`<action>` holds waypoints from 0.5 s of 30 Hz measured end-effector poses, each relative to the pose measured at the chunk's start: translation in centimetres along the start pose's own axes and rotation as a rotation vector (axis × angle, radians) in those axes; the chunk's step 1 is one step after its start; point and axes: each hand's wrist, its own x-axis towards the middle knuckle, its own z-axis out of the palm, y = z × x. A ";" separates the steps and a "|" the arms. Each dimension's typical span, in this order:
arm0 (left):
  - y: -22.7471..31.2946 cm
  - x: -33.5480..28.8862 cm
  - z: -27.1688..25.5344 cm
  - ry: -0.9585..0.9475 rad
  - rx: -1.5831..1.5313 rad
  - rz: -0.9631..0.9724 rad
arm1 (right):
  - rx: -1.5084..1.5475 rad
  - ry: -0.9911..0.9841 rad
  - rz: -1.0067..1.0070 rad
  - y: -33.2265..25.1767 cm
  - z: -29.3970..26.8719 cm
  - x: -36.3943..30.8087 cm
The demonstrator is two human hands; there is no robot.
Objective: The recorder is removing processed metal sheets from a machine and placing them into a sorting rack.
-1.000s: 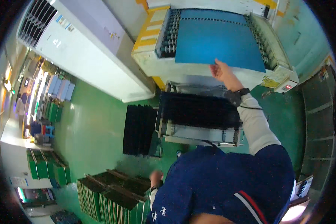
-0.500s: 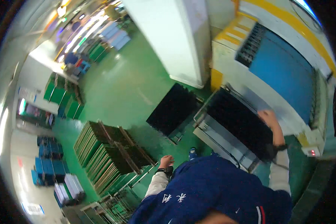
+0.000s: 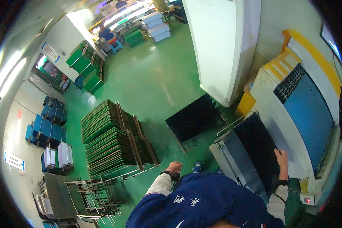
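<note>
My right hand (image 3: 281, 156) is bent over the right-hand edge of a row of thin black panels (image 3: 255, 142), which stand closely packed in a metal rack. Its fingers are drawn together at that edge, and whether they grip a panel is hidden. My left hand (image 3: 174, 167) hangs apart from everything in front of my body, fingers curled and nothing visible in them. A dark band circles each wrist. Along the rack's left side lies a flat grey surface (image 3: 235, 161). Farther ahead, a second rack of black panels (image 3: 195, 118) stands on the floor.
A machine with a blue bed (image 3: 307, 110) borders the rack on the right. A white pillar (image 3: 218, 49) rises ahead. To my left are a rack of upright green panels (image 3: 106, 142) and bare metal racks (image 3: 95, 197). Seated people work at a far lit bench.
The view has swung left, so the pillar, racks and machine sit farther right. My right hand's fingers are more drawn in at the panels' edge. My left hand remains in front of my body.
</note>
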 end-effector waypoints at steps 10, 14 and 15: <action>1.1 -7.0 -0.9 -0.343 0.616 -0.054 | -0.273 0.316 -0.078 4.1 2.8 1.1; -0.2 -8.3 -2.3 -0.377 0.522 -0.059 | -0.343 0.191 0.060 2.2 2.4 0.8; -0.1 -9.5 -1.9 -0.388 0.485 -0.066 | -0.349 0.152 0.101 1.1 2.1 0.6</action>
